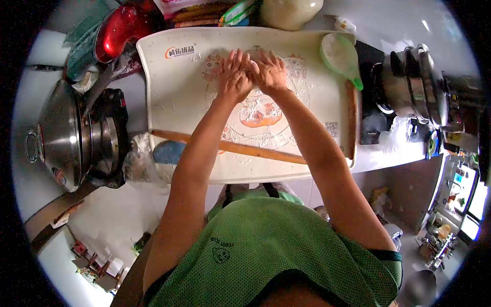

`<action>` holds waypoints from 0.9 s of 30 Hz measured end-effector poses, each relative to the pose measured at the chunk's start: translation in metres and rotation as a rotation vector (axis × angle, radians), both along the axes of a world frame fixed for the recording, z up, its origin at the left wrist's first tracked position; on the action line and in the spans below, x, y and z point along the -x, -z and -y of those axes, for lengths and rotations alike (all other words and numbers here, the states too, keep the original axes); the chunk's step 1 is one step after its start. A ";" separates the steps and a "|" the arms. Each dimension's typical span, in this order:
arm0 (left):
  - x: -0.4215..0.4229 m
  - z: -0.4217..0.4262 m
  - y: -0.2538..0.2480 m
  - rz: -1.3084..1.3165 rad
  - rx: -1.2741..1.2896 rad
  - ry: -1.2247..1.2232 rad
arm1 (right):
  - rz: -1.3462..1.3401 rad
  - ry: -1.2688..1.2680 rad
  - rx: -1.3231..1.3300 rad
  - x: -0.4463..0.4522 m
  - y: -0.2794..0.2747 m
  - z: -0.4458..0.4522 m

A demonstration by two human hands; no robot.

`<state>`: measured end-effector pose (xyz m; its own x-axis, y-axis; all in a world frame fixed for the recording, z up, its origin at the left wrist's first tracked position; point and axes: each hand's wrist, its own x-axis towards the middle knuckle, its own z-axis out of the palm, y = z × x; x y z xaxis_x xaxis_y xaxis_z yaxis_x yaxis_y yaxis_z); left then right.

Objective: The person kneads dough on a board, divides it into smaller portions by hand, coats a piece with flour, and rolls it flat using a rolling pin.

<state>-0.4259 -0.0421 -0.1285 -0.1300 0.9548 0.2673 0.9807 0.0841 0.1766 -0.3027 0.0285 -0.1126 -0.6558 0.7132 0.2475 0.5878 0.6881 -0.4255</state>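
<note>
My left hand [236, 78] and my right hand [270, 73] lie side by side near the far half of a cream-coloured board [174, 102], palms down with fingers stretched out. Their thumbs meet in the middle. Whether anything lies under the palms is hidden. White flour is scattered over the board's printed pattern [262, 115]. Closer to me, a long wooden rolling pin [255, 151] lies across the board, passing beneath my left forearm. Beside its left end is a blue-grey dough scraper [169, 152].
A green-handled scoop [340, 53] with white powder rests at the board's far right corner. Another wooden stick [352, 117] runs along the right edge. A lidded steel pot [61, 135] stands left, stacked pots [409, 84] right. Behind are a red shiny object [125, 30] and a pale jar [290, 11].
</note>
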 end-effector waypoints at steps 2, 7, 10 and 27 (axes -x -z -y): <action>-0.003 0.015 -0.007 0.008 -0.026 0.024 | 0.041 -0.064 -0.072 -0.017 0.007 0.013; -0.034 0.107 -0.031 0.131 0.178 0.185 | 0.136 -0.154 -0.036 -0.087 -0.013 0.090; -0.029 0.101 -0.025 0.059 0.220 0.163 | 0.200 -0.140 -0.049 -0.085 -0.008 0.081; -0.015 0.032 -0.091 1.776 0.091 0.221 | -0.255 -0.364 1.243 -0.037 -0.066 0.027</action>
<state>-0.4104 -0.0746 -0.0374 -0.0552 0.9948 -0.0855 -0.3660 0.0595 0.9287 -0.2661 0.0011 -0.0471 -0.8898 0.3474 -0.2960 0.2635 -0.1384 -0.9547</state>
